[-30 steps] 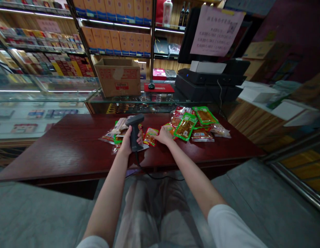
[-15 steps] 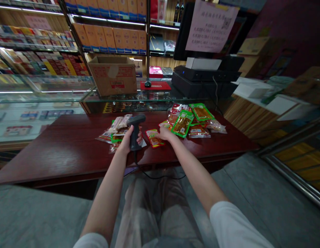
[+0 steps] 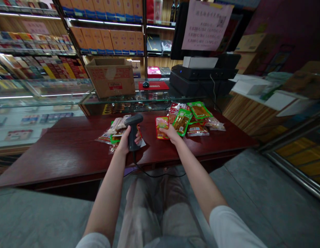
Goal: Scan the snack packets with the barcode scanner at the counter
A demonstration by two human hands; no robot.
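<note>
Since the earlier frame, the red packet (image 3: 162,122) has shifted right, out of the gap between the hands and up to the right pile (image 3: 198,129). It is now just beside the green packet (image 3: 182,121) at that pile's left edge. The right hand (image 3: 172,133) has turned with it; the left hand (image 3: 126,140) has kept its hold.

Right grip: closed on the red packet, thumb across the near half of its face. The other fingers are partly hidden, so their exact seating under the packet cannot be confirmed.

Left grip: wrapped around the handle of the scanner (image 3: 133,136), which stands upright with its head uppermost. The cable (image 3: 160,176) drops from the handle and loops below the table (image 3: 77,151) edge.

Key relation: the red packet extends left of and beyond the right grip. Its long axis runs front to back, away from the body. The right hand is the nearer hand; the scanner is well apart, to the packet's left, with bare tabletop between. The left pile (image 3: 118,124) lies behind and to the left of the scanner.
</note>
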